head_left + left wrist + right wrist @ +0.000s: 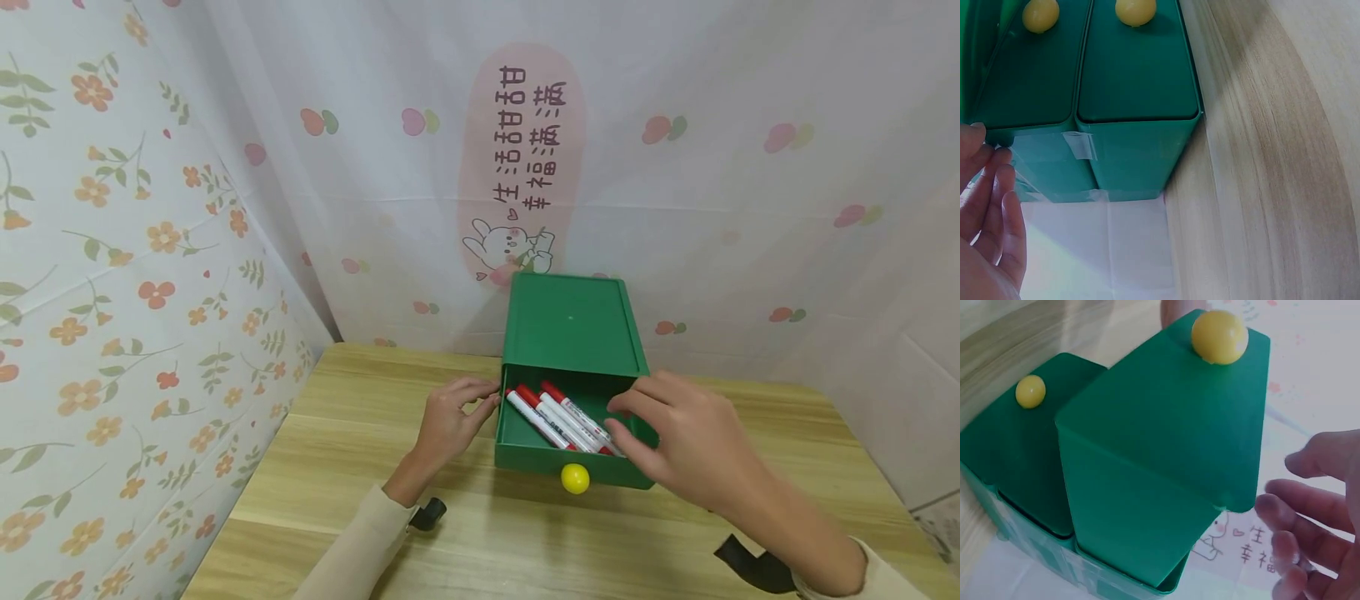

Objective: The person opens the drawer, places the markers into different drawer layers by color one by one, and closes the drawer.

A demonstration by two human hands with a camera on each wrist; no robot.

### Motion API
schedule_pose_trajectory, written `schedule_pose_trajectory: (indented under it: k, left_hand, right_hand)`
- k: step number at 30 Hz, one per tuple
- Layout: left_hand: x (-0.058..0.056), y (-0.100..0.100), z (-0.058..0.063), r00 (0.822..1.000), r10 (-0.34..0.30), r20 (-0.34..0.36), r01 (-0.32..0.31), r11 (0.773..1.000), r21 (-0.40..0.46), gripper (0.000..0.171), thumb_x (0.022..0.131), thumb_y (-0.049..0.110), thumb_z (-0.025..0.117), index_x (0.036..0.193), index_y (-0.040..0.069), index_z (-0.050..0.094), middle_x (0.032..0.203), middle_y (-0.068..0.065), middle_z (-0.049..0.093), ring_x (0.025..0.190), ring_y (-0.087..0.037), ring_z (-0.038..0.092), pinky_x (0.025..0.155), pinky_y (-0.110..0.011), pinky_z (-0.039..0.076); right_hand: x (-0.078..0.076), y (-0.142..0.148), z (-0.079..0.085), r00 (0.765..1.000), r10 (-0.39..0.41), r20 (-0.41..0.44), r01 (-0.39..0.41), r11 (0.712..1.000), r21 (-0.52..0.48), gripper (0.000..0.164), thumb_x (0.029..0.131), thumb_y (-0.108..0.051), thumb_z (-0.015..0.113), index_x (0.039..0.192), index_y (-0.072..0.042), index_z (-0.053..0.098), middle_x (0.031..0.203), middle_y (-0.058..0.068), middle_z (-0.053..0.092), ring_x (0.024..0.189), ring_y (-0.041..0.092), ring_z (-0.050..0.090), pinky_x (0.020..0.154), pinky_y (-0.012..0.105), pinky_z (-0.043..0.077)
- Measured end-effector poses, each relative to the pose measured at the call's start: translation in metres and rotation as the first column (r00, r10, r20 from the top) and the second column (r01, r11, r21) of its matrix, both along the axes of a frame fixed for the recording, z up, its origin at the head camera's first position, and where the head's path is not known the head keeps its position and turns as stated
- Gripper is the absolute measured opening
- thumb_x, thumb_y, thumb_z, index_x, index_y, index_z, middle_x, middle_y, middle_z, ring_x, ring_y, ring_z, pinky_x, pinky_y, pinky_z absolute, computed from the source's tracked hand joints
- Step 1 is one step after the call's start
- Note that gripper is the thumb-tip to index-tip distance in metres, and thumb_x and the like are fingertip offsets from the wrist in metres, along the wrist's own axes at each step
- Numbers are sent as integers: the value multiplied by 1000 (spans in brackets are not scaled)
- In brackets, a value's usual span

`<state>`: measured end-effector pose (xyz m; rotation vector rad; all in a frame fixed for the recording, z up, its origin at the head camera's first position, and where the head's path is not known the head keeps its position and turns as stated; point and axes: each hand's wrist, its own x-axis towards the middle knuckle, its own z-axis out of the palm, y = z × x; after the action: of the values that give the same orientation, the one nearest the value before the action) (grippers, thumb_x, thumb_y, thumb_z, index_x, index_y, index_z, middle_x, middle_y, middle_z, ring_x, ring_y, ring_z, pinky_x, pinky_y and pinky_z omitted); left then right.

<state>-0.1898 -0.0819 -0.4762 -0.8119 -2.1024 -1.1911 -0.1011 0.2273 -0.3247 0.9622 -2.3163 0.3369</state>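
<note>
A green drawer cabinet [573, 321] stands on the table with its top drawer [525, 457] pulled out; a yellow knob [575, 478] is on that drawer's front. Inside lie several white markers [542, 421] with red caps, side by side at a slant. My left hand [448, 421] touches the cabinet's left side near the opening, fingertips right at the edge. Over the right part of the drawer hovers my right hand [686, 437], its fingers loosely bent. The right wrist view has this hand [1316, 515] beside the pulled-out drawer, with a gap between thumb and fingers.
Below the pulled-out drawer are closed drawer fronts [1138, 69] with yellow knobs. Clear tape [1079, 145] joins the cabinet's sections. The wooden table [360, 417] extends to both sides. A printed curtain [390, 167] hangs right behind the cabinet, and a floral one [112, 250] at left.
</note>
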Motion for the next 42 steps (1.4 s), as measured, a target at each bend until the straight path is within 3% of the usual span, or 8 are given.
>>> schedule_pose_trajectory:
  k: [4,14,21,28,36,42]
  left_hand:
    - [0,0,1,1000,6,5,-6,1000,-6,15,96,4,85,111,1,86,105,-6,82,97,-24,79,80,-41,66]
    - [1,0,1,1000,1,-9,-1,1000,-12,15,96,3,84,111,0,85,105,-8,82,94,-24,79,77,-40,66]
    - [5,-3,1,1000,27,2,-27,1000,-3,16,98,6,84,113,3,85,105,-5,82,89,-18,77,74,-38,64]
    - [15,-2,9,999,12,39,-15,997,72,17,100,5,81,116,1,84,108,-5,82,90,-19,77,75,-36,65]
    - [22,1,22,990,-37,135,22,993,116,27,104,9,75,130,2,79,123,-9,80,98,-23,78,77,-51,67]
    - [20,4,23,988,-44,151,28,994,107,28,104,7,74,132,1,79,122,-11,79,98,-25,78,80,-42,67]
  right_hand:
    - [8,2,-7,997,5,-77,-11,997,-78,52,112,-51,45,90,-17,79,83,-10,68,72,10,56,50,25,44]
    - [29,-1,-24,980,31,-198,-60,988,-144,48,112,-44,53,85,-14,78,79,-7,68,64,11,53,49,22,44]
    - [46,-6,-38,990,24,-138,-43,990,-136,52,114,-49,53,88,-11,79,79,-5,70,62,12,64,51,20,52]
    - [55,-14,-56,995,-4,-98,-9,990,-139,58,115,-55,49,91,-13,80,74,-7,71,57,6,65,50,11,46]
    - [58,-23,-72,995,-61,-74,48,986,-159,65,115,-58,46,88,-11,81,71,-9,70,55,6,64,49,11,44]
    - [58,-26,-76,994,-106,-7,104,982,-158,71,113,-65,42,89,-10,82,70,-10,69,55,3,61,50,8,39]
